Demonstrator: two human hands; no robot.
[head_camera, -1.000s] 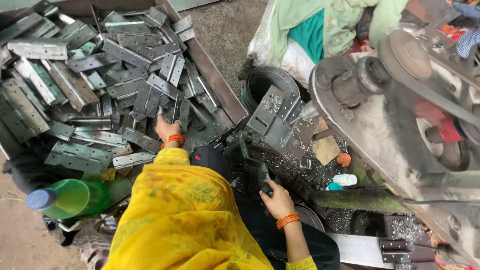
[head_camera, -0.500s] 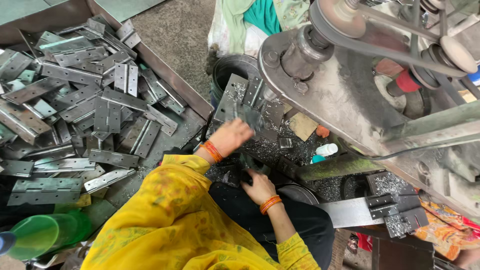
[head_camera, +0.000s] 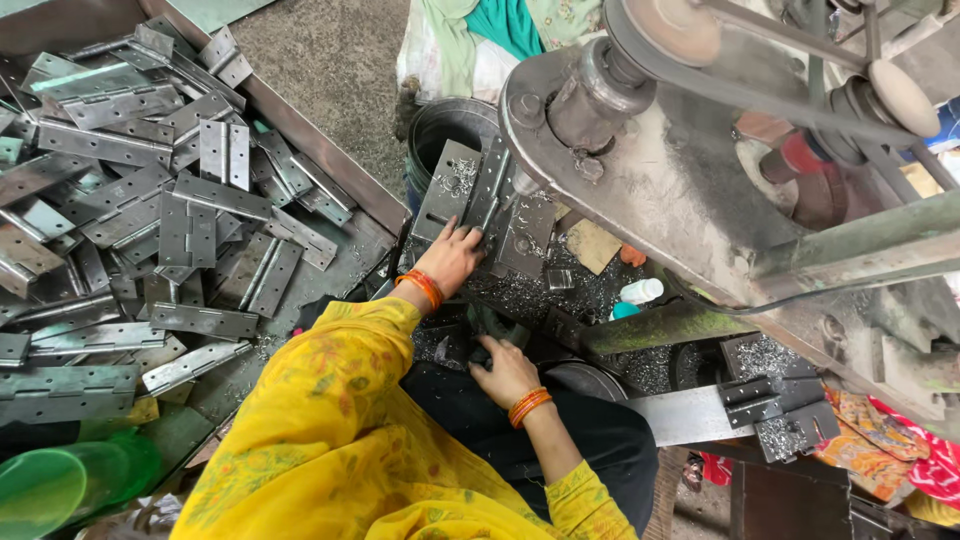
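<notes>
My left hand (head_camera: 450, 255), in a yellow sleeve with orange bangles, reaches forward and lies on a grey metal hinge plate (head_camera: 447, 190) on the machine bed, with its fingers pressing on the plate's near end. More hinge plates (head_camera: 515, 225) lean beside it. Closer to my body, my right hand (head_camera: 505, 370) is wrapped around a dark handle (head_camera: 490, 325) by my lap. Metal shavings (head_camera: 520, 292) cover the bed between the two hands.
A large tray (head_camera: 330, 160) heaped with several grey hinges (head_camera: 195, 215) fills the left. A heavy belt-driven machine (head_camera: 650, 190) looms at the right. A dark bucket (head_camera: 445, 118) stands behind the plates, a small white bottle (head_camera: 638, 292) lies on the bed, and a green bottle (head_camera: 60, 485) sits at bottom left.
My left hand has left the hinge tray and swung right onto the plates at the machine bed. My right hand stays on the handle. The view has shifted right.
</notes>
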